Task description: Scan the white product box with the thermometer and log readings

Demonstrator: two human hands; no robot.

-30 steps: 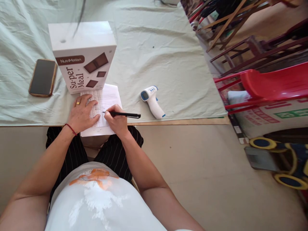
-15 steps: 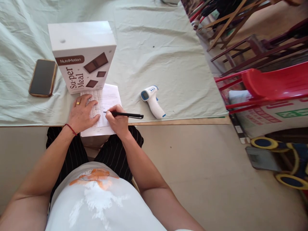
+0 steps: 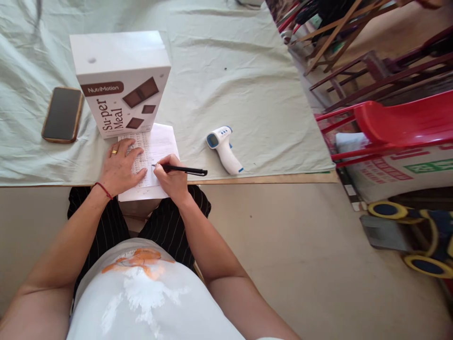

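Observation:
My right hand is closed around a black pen, its tip on the paper. The sheet carries small rows of writing on its left part and hangs a little over the table's front edge. My left hand lies open and flat on the paper's left side, fingers spread, with a ring on one finger. Just behind the paper stands a white NutriMotion box, touching or covering the sheet's far end. To the right of my right hand lies a white and blue infrared thermometer.
A phone in a brown case lies left of the box. Pale green cloth covers the table. Off the right edge are a red plastic chair, a printed sack and a yellow and blue wheeled thing.
The pen's back end has swung slightly to the left and down as my right hand shifts a little. My left hand stays in place.

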